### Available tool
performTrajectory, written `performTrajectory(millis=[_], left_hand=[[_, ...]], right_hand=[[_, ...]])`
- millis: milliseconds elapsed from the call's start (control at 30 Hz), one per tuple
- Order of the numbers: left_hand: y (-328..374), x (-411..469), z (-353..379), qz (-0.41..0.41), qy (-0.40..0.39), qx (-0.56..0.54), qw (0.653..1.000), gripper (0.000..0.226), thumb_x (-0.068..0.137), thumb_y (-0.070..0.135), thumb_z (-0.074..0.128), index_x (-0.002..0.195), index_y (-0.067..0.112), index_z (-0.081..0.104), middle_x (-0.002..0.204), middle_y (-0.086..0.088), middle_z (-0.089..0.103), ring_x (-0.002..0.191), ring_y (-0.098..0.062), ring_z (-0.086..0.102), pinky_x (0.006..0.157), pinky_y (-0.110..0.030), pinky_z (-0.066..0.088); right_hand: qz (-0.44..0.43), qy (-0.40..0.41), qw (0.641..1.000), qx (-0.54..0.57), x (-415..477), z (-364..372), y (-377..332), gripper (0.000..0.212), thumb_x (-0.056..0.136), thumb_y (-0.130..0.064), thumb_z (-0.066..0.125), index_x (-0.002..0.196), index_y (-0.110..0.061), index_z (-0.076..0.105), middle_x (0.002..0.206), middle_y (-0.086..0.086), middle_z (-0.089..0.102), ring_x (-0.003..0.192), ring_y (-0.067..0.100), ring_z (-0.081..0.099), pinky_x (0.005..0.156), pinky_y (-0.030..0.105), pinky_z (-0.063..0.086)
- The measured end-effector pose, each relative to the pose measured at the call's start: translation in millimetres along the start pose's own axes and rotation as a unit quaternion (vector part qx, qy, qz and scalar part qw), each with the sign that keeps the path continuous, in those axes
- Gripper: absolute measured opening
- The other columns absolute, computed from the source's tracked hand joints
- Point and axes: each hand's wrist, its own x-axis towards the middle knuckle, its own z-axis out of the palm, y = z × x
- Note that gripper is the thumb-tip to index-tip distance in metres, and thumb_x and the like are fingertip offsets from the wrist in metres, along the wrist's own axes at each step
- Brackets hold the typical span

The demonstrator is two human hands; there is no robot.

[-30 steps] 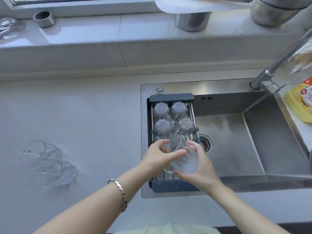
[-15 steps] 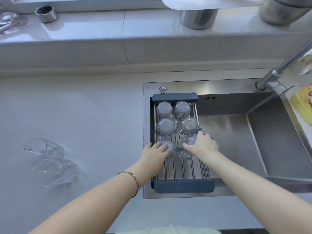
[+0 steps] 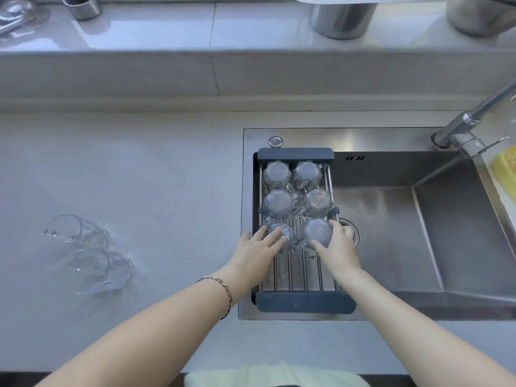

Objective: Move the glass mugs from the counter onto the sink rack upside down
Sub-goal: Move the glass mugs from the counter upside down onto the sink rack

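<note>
A steel-bar sink rack with dark end caps spans the left side of the sink. Several glass mugs stand upside down on it in rows of two. My left hand lies with its fingers stretched flat against the left mug of the nearest row. My right hand wraps thumb and fingers around the right mug of that row, which sits bottom-up on the bars. Two more glass mugs lie on their sides on the grey counter at the far left.
The steel sink basin lies right of the rack, with the tap at its back right and a yellow bottle at the right edge. Metal cups stand on the window ledge. Bare rack bars show near me.
One second ago both hands held glass above the rack's near end. They moved away from me and down, and two mugs now stand upside down in the third row. My left fingers have flattened.
</note>
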Motion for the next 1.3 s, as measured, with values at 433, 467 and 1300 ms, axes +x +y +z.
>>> performTrajectory(millis=[433, 467, 1300], left_hand=[[-107, -143, -7, -0.249, 0.331, -0.241, 0.878, 0.036, 0.079, 0.02, 0.051, 0.111, 0.008, 0.064, 0.133, -0.014, 0.056, 0.127, -0.032, 0.05, 0.102, -0.046, 0.038], [-124, -158, -5, -0.294, 0.334, -0.25, 0.86, 0.036, 0.082, 0.017, 0.054, 0.116, 0.009, 0.061, 0.139, -0.013, 0.05, 0.13, -0.032, 0.046, 0.104, -0.045, 0.035], [-261, -192, 43, -0.4, 0.236, -0.308, 0.83, 0.091, 0.066, 0.035, 0.079, 0.14, 0.011, 0.031, 0.14, -0.01, 0.043, 0.134, -0.026, 0.036, 0.109, -0.041, 0.027]], right_hand=[[-0.243, -0.255, 0.928, -0.126, -70, 28, -123, 0.038, 0.084, -0.026, 0.062, 0.121, -0.02, 0.052, 0.103, -0.004, 0.058, 0.095, 0.013, 0.057, 0.087, 0.026, 0.048], [-0.261, -0.264, 0.919, -0.13, -77, 44, -136, 0.039, 0.085, -0.026, 0.062, 0.121, -0.02, 0.052, 0.104, -0.004, 0.058, 0.095, 0.013, 0.056, 0.088, 0.027, 0.047], [-0.14, -0.174, 0.947, 0.232, -120, 140, -158, 0.071, 0.055, -0.014, 0.088, 0.109, -0.031, 0.045, 0.106, -0.003, 0.057, 0.097, 0.012, 0.056, 0.081, 0.019, 0.044]])
